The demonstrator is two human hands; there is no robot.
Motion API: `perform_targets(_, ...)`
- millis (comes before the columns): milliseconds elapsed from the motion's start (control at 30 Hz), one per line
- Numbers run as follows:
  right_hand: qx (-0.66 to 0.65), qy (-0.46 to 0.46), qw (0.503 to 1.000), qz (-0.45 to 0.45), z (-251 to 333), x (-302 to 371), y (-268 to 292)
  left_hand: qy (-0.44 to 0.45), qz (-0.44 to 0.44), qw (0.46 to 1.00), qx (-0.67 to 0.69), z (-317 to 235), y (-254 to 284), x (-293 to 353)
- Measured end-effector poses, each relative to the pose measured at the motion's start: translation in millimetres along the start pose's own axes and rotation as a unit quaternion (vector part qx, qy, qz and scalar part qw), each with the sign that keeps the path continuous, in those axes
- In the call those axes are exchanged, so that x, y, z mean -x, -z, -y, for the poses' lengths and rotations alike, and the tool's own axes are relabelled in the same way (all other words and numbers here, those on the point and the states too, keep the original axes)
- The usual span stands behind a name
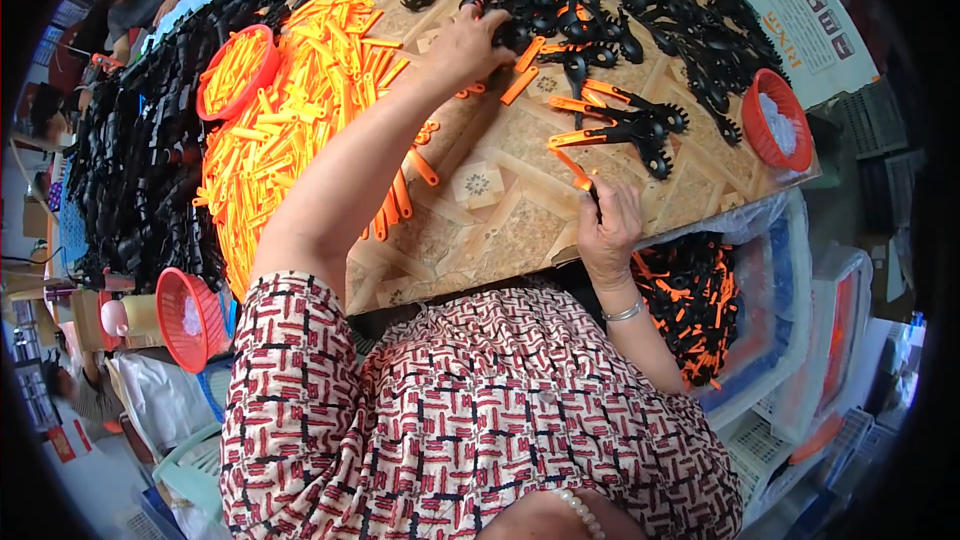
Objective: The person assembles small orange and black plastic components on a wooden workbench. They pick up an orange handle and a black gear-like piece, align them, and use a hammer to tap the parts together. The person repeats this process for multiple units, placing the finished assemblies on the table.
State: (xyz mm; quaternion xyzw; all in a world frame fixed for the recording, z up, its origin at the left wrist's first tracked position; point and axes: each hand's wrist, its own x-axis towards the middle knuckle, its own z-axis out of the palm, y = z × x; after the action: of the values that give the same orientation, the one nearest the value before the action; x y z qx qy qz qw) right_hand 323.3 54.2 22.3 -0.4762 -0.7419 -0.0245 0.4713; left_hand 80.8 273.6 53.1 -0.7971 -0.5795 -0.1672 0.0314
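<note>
My left hand [465, 45] is stretched far across the table, its fingers curled onto a black pasta server head at the edge of a heap of black pasta server heads [530, 10]. Close to the near edge, my right hand [610, 218] is closed on a pasta server with an orange handle [572, 166]; the palm hides much of its black part. Beyond that hand lie several joined pasta servers [625, 130] with black toothed heads and orange handles. Loose orange handles [520, 85] rest beside my left hand.
A big pile of orange handles [290, 130] spreads under my left arm, with a red basket [268, 65] on it. Black parts [130, 170] are heaped farther left. Another red basket [776, 125] stands at the right corner. Below the table edge, a lined bin [700, 310] holds black-and-orange pieces.
</note>
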Motion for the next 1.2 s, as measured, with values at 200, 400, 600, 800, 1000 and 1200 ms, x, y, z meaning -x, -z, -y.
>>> perform_targets(200,-0.008,-0.002,1.0,0.002,-8.6,-10.1,2.8,0.082,0.051,0.95,0.296,78.1,36.1,-106.1)
perform_targets(400,-0.01,-0.012,1.0,0.003,-12.2,-10.2,8.6,-0.005,-0.011,0.98,0.201,77.7,47.7,-101.3)
perform_targets(600,-0.029,-0.005,1.0,0.001,-11.6,-16.4,15.1,0.05,0.017,0.998,0.03,43.9,24.9,-21.4)
perform_targets(800,-0.031,-0.006,0.999,-0.003,-9.5,-15.0,17.3,0.177,-0.009,0.976,0.129,74.7,30.8,1.1)
perform_targets(1000,-0.024,-0.014,1.0,0.001,-11.0,-11.7,12.7,-0.041,-0.11,0.976,0.182,40.6,27.3,5.9)
perform_targets(1200,-0.039,-0.016,0.999,0.0,-3.3,-10.5,5.4,-0.011,-0.082,0.992,0.092,58.2,7.8,-10.2)
